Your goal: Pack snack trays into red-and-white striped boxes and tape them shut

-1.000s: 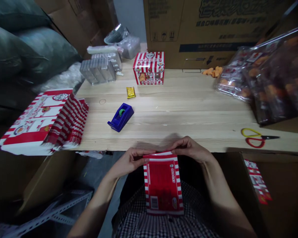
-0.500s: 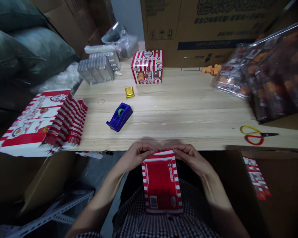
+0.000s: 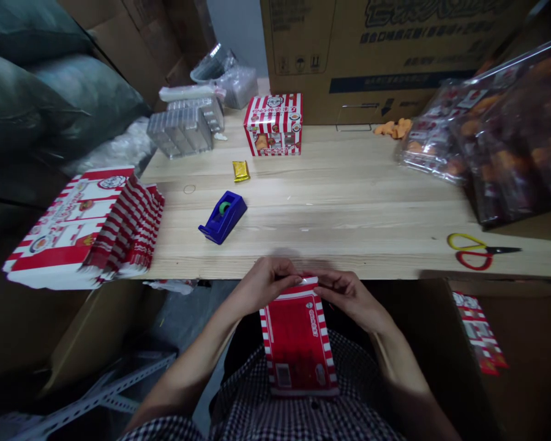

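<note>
A red-and-white striped carton (image 3: 298, 340) hangs upright in front of my shirt, just off the table's near edge, its printed back with a barcode facing up at me. My left hand (image 3: 275, 285) pinches its top edge from the left, thumb on the near side. At the upper right corner my right hand (image 3: 349, 294) grips the same edge between thumb and fingers. The far side of the carton is hidden.
On the wooden table (image 3: 349, 208) lie a blue tape dispenser (image 3: 223, 217), a gold packet (image 3: 240, 171), scissors (image 3: 482, 250) and a made-up striped box (image 3: 274, 125). Flat striped cartons (image 3: 87, 226) are stacked at left; clear bags (image 3: 500, 135) stand at right.
Both hands have moved closer together along the carton's top edge, my left hand shifting right and a little up. The carton has barely moved.
</note>
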`<state>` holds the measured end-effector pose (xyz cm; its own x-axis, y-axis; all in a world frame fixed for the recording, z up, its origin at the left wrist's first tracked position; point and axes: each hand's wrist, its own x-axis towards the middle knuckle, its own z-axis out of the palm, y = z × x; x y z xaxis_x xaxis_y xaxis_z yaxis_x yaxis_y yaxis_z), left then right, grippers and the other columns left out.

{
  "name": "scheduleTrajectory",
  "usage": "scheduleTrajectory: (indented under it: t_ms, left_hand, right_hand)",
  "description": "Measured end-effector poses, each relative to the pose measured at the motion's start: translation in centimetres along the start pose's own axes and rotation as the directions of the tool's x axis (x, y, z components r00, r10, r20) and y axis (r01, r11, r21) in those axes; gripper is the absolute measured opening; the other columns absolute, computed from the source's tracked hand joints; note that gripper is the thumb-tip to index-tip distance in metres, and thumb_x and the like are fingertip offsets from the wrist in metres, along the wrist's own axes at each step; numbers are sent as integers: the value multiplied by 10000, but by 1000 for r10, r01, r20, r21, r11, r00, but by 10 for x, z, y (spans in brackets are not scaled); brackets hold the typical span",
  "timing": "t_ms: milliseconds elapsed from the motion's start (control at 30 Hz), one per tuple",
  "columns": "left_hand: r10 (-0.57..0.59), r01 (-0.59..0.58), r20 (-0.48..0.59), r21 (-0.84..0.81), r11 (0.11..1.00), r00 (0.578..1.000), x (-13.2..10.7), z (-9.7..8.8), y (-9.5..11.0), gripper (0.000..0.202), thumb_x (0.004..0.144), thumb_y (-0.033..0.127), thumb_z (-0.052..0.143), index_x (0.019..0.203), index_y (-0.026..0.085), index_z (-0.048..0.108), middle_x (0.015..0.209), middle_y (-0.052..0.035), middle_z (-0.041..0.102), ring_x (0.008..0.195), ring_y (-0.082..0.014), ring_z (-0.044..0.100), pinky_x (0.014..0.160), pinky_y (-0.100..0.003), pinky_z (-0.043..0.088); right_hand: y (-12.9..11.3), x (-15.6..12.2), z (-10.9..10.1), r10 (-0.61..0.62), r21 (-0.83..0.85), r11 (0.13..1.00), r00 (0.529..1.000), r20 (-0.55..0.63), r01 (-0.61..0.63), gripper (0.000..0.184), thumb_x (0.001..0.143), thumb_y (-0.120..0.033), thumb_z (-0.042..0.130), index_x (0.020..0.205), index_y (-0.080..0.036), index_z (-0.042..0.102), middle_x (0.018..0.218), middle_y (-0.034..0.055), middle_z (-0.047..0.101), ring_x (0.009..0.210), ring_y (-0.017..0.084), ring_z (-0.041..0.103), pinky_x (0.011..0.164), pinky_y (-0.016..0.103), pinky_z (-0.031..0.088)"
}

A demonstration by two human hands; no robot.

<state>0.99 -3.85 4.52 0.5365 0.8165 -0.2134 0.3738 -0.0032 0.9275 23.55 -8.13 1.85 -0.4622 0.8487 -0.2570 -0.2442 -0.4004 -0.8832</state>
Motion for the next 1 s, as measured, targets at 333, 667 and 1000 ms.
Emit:
scheduleTrajectory:
  t_ms: [333, 667, 1000]
  left_hand:
    - [44, -46, 46, 47, 998, 998, 3, -3, 1, 222, 918, 325, 641, 782, 156, 688, 716, -22, 688, 653, -121, 578, 610, -233, 419]
    - [53, -59, 82, 69, 996, 995, 0, -6, 4, 207, 927, 310, 637, 808, 159, 714, 756, -32, 713, 699, -137, 614, 635, -244, 439]
    - [12, 29, 135, -300, 953, 991, -21, -13, -8, 334, 854, 280, 756, 1183, 225, 740, 1257, -89, 733, 1132, -237, 693, 989, -374, 515]
  right_hand:
    - [-1, -1, -4, -23, -39, 999, 999, 37, 24, 391, 894, -364, 730, 1283, -340, 688, 1250, 44, 743, 1135, 212, 706, 1052, 445, 517]
    - [-5, -2, 1, -83, -69, 994, 995, 58, 87, 418, 914, -317, 712, 1325, -354, 649, 1364, 41, 678, 1226, 197, 656, 1092, 435, 489]
    - [-11, -25, -21, -44, -179, 984, 994, -97, 26, 254, 885, -312, 751, 1136, -275, 763, 1237, 73, 749, 1113, 207, 717, 1010, 362, 549]
